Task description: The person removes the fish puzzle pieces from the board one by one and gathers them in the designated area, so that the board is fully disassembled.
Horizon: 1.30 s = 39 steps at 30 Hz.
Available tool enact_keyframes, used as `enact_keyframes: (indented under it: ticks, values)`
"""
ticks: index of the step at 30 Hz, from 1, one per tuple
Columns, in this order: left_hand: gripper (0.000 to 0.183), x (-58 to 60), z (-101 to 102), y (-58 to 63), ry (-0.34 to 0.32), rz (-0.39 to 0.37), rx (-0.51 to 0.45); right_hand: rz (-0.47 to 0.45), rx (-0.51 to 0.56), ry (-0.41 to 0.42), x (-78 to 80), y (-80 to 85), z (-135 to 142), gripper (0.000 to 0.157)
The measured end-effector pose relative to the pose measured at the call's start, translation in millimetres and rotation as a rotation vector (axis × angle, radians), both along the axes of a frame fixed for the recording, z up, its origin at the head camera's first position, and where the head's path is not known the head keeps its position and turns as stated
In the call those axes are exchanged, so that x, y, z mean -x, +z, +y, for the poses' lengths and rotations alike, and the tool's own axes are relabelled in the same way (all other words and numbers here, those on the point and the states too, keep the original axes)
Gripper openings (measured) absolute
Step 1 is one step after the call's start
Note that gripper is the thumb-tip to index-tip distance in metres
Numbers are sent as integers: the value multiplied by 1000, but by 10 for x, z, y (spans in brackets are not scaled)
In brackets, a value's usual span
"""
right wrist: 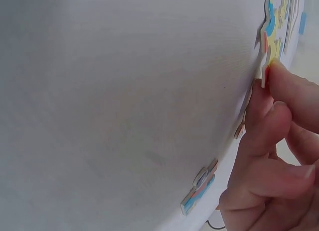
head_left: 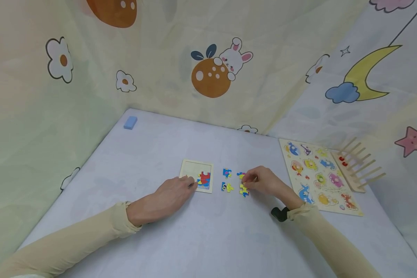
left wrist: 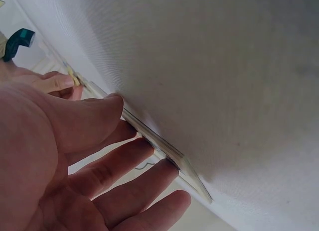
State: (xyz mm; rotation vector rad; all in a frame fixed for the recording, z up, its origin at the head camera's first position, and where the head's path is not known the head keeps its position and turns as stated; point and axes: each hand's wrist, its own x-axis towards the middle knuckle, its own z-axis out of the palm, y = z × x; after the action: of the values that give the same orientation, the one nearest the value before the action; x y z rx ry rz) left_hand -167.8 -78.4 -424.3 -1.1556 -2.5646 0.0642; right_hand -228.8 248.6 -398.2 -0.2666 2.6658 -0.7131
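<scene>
My left hand (head_left: 172, 197) lies at the left front side of a small wooden puzzle tray (head_left: 191, 166), its fingers touching it. In the left wrist view the fingers extend loosely along the tray's edge (left wrist: 172, 152). Red, blue and yellow pieces (head_left: 204, 178) sit in the tray's right part. To its right, my right hand (head_left: 265, 181) pinches a yellow jigsaw piece (head_left: 244, 190) between thumb and index finger. Around it lie loose pieces: a blue one (head_left: 227, 173), a yellow one (head_left: 227, 187), and one partly hidden behind the fingers (head_left: 241, 175).
A large animal puzzle board (head_left: 312, 177) lies to the right, beside a wooden rack (head_left: 349, 173) with upright pegs and red beads. A light blue block (head_left: 130, 122) is at the far left corner. Printed cloth walls (head_left: 160, 77) enclose the white table (head_left: 208, 239).
</scene>
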Motion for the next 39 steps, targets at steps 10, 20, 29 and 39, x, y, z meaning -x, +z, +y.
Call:
enact_keyframes:
  ticks: [10,20,29,39]
  values:
    - [28,10,5,-3,-1,-10,5,46,-13,-9,-41,-48,-4,8]
    - [28,8,16,2,7,-4,24,71,3,-29,-61,-42,-16,6]
    - [29,-2,9,8,8,6,12,92,-9,-35,-68,-11,-31,6]
    - [29,0,10,6,8,-11,10,162,-20,46,-26,51,-361,11]
